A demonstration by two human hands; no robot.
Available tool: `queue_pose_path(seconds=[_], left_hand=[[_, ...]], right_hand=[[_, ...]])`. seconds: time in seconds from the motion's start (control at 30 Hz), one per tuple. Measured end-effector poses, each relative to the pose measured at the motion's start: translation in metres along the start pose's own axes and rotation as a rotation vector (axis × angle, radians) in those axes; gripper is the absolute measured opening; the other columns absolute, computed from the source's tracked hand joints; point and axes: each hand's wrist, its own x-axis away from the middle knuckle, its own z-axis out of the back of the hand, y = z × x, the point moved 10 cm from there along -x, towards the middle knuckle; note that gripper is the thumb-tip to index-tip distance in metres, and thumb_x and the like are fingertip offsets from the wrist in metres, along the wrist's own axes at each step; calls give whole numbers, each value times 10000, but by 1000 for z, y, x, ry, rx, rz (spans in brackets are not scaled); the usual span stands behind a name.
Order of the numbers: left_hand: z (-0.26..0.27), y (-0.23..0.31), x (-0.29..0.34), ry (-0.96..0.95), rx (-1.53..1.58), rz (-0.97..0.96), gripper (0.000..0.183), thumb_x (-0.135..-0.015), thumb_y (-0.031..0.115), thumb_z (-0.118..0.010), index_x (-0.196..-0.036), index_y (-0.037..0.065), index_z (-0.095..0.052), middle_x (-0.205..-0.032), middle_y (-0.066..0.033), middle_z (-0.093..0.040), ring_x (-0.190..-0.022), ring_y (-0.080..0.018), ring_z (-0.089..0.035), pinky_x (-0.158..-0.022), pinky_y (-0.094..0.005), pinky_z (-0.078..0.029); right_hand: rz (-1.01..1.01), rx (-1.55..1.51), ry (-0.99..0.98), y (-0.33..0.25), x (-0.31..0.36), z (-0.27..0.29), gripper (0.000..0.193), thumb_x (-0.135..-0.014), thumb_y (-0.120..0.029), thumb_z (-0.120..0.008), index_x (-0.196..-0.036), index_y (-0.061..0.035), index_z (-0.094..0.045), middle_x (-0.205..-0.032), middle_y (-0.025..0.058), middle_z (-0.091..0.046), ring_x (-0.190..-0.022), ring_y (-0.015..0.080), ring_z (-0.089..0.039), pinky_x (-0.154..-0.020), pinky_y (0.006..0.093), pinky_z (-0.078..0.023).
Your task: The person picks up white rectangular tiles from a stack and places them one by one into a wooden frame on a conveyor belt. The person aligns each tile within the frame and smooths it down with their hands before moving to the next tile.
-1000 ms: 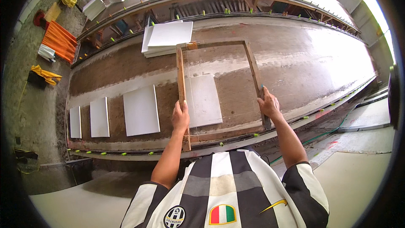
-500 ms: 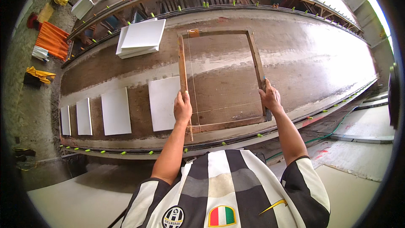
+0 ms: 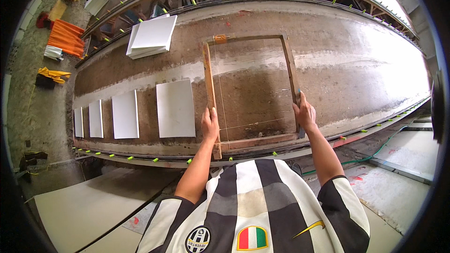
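A rectangular wooden frame with thin strings strung across its opening is held over the long brown table. My left hand grips the frame's left side bar near its lower end. On the opposite bar, my right hand is closed around the wood, its forefinger lying along it by a small blue spot. Orange tape wraps the far left corner. Just left of the frame, a white panel lies on the table. Whether the frame touches the tabletop I cannot tell.
Several more white panels lie in a row at the left. A small stack of white panels sits farther back. Green pegs line the table edges. An orange cloth is on the floor, and a green hose runs at the right.
Relative to the panels, the frame and both hands have moved right, uncovering the nearest panel's right edge. The view has shifted a little. Both hands keep their grip.
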Motion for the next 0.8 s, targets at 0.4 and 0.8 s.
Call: queue_pose_path(seconds=[0.4,0.8], left_hand=[[-16,-4,21,-32,-5,26,655,-1065,487,-432,-1391,-77,-508,-1150,-255,-617,-1062,-408,-611,-889,-462,-500],[-22,2,28,12,-70,-8,667,-1062,495,-429,-1388,-80,-514,-1190,-262,-620,-1094,-409,-607,-916,-464,-498]], right_hand=[[-19,-14,-13,26,14,-4,711,-911,-291,-664,-1508,-46,-364,-1119,280,-683,-1010,458,-658,-864,510,-521],[-51,-7,-55,37,20,-1,687,-915,-270,-626,-1496,-8,-369,-1096,263,-695,-982,435,-678,-841,491,-537]])
